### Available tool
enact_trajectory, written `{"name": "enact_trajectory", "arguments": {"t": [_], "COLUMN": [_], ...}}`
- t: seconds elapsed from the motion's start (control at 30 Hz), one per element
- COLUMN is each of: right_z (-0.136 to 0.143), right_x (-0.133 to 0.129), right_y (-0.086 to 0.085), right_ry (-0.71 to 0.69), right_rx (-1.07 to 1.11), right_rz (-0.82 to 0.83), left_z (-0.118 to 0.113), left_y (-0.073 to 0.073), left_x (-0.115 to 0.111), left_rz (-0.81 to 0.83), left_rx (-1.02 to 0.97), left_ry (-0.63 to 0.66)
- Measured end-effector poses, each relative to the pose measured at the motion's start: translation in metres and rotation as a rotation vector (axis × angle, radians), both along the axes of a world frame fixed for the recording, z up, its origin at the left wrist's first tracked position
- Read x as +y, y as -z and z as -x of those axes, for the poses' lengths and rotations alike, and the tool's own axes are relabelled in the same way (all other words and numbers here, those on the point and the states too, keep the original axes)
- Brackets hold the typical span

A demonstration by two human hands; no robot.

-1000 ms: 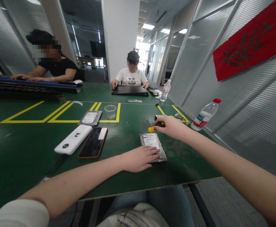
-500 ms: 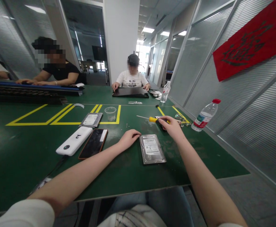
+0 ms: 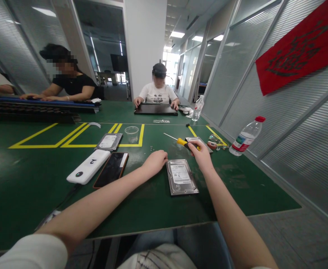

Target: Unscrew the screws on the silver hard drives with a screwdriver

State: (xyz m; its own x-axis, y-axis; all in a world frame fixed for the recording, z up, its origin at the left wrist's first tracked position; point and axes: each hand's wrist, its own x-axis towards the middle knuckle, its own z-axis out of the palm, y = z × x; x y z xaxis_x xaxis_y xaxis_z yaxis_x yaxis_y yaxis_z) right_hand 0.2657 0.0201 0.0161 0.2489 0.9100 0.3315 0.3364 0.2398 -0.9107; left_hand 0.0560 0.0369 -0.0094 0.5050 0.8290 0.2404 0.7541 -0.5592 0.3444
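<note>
A screwdriver (image 3: 182, 142) with a yellow and black handle is in my right hand (image 3: 200, 154). Its thin shaft points left above the table, apart from any screw. My left hand (image 3: 155, 163) rests at the upper left corner of a silver hard drive (image 3: 180, 177), fingers curled together; what they hold, if anything, is hidden. The drive lies flat, label up. Several tiny screws (image 3: 152, 148) lie beyond my left hand. Partly behind my right hand is another hard drive (image 3: 193, 139).
To the left lie a white power bank (image 3: 88, 167), a dark phone (image 3: 112, 170) and a third hard drive (image 3: 108, 142). A clear plastic cup (image 3: 131, 134) stands near the yellow tape. At right is a water bottle (image 3: 246, 138). Across the table, a person (image 3: 158, 93) holds a dark panel (image 3: 156, 109).
My right hand has moved slightly left and nearer with the screwdriver, uncovering more of the drive behind it. My left fingers have curled in more. The near hard drive stays in place.
</note>
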Motion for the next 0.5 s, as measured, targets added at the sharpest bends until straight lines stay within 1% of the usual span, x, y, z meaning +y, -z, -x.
{"name": "enact_trajectory", "arguments": {"t": [0.17, 0.33, 0.5], "right_z": [0.000, 0.001, 0.002], "right_x": [-0.003, -0.005, -0.007], "right_y": [-0.001, -0.003, -0.004], "right_ry": [-0.003, 0.009, 0.010], "right_rx": [-0.031, -0.042, -0.027], "right_rz": [0.021, 0.023, 0.011], "left_z": [-0.009, -0.015, -0.018], "left_y": [-0.009, -0.011, -0.011], "left_x": [-0.010, -0.017, -0.019], "left_rz": [-0.028, -0.051, -0.058], "left_rx": [0.132, 0.200, 0.231], "left_ry": [-0.039, -0.078, -0.093]}}
